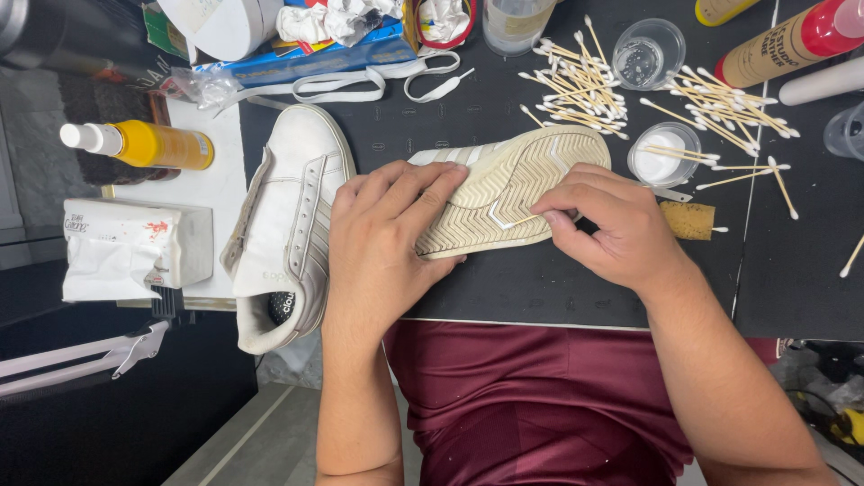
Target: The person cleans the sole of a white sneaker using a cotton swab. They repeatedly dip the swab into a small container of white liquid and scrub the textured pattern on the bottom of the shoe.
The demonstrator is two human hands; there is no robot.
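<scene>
While the left hand (382, 243) lies flat with fingers spread over the heel end of an upturned white shoe (513, 184) at the centre of the frame, the right hand (612, 225) pinches a cotton swab (520, 219) between thumb and fingers, its tip touching the grooved sole. This shoe rests sole-up on a black mat (540, 288). Just left of it, touching the left hand's wrist side, a second white shoe (288, 225) lies on its side without laces. Loose white laces (360, 83) sit above it. Many swabs (576, 85) are scattered across the upper right, near a small clear cup (648, 52) and a small dish of white stuff (664, 155). At the left edge stand a yellow spray bottle (153, 144) and a pack of wipes (135, 247).
</scene>
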